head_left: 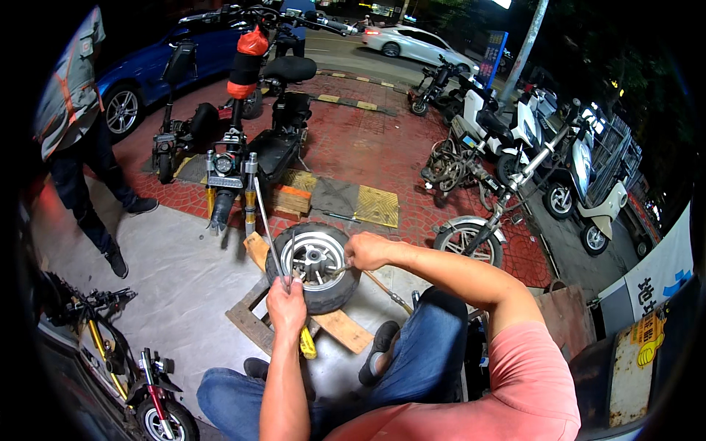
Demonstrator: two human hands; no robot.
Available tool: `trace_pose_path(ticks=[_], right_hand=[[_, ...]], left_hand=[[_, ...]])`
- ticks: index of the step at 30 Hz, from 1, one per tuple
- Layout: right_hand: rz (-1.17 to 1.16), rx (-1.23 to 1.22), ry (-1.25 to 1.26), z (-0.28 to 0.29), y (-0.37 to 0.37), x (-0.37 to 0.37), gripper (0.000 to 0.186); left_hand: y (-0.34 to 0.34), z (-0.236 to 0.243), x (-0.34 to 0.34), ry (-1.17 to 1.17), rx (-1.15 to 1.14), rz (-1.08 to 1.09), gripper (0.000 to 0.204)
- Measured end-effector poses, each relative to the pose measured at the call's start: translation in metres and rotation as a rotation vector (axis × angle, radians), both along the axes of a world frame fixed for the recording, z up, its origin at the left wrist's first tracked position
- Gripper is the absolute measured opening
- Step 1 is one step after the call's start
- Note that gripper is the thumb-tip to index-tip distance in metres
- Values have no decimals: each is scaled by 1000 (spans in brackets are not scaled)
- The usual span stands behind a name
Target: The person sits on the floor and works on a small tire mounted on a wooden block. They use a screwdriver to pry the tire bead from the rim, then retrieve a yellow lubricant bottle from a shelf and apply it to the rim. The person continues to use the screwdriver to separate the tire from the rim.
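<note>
A small wheel with a black knobbly tire [337, 298] and a silver spoked rim [294, 259] lies flat in front of me on wooden boards [342, 330]. My left hand [286, 303] is closed at the wheel's near left edge, around a tool with a yellow handle [307, 344]. Slim metal rods [266, 229] run up from that hand across the tire. On the wheel's right side, my right hand [368, 251] is closed; a thin metal piece [340, 271] points from it into the rim. A slender brownish hose or rod [387, 292] slopes away below the right hand.
Beyond the wheel stands an electric scooter [234, 158] with its front wheel off, near wooden blocks [292, 200]. A person [77, 140] stands at left. Another small bike [151, 389] is at lower left. A bicycle wheel [468, 241] and parked scooters [581, 173] are at right.
</note>
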State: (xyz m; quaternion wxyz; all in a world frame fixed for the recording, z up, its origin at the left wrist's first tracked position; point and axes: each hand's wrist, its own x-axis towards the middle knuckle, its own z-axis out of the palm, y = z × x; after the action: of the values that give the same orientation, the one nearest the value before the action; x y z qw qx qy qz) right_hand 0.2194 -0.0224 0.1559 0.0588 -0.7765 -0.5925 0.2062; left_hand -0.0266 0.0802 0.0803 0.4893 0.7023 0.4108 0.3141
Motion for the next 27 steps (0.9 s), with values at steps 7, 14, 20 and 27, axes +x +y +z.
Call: trace_pose_path(ticks=[7,14,20,27], right_hand=[[355,209,-288,-7,-13,-5,22],[205,318,-144,-8,-35,-10,21],[-263,320,-24,-36,-33,6,31],[-455,109,387,-51,-33,10,41]], left_hand=[[-3,6,0,-31,-32,-11,25],[-1,4,-1,-25,27,-2,28],[8,-14,1,16,-69,-22,30],[2,0,2,9,-109,-18,30]])
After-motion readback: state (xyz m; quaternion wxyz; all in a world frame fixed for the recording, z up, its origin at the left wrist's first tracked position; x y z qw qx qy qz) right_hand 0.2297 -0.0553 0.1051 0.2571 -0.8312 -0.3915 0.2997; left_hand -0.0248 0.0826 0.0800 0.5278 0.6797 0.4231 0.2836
